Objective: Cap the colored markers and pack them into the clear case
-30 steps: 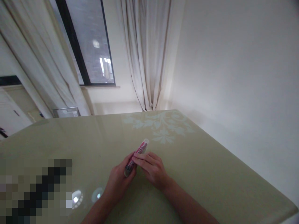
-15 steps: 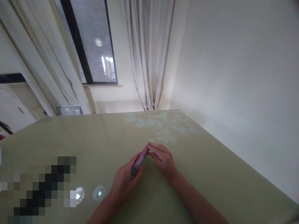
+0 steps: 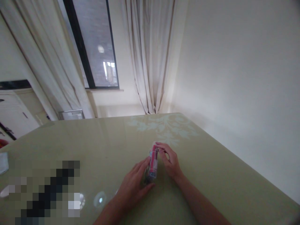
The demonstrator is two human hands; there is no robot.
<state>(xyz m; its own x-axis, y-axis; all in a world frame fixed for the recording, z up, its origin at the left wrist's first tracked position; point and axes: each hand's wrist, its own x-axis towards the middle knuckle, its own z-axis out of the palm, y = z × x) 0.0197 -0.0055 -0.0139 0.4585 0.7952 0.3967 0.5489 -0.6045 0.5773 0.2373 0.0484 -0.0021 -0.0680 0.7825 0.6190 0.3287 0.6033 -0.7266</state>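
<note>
One clear packet, pink label illegible

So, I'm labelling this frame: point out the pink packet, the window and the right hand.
Pink packet (image 3: 153, 160): head view, on its pink stripe.
Window (image 3: 95, 37): head view, on the glass.
Right hand (image 3: 172, 160): head view, on its back.

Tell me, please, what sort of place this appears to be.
Probably a room in a home, perhaps a dining area: long pale curtains hang beside a dark-framed window, and a large glossy table bears a pale floral pattern.
</note>
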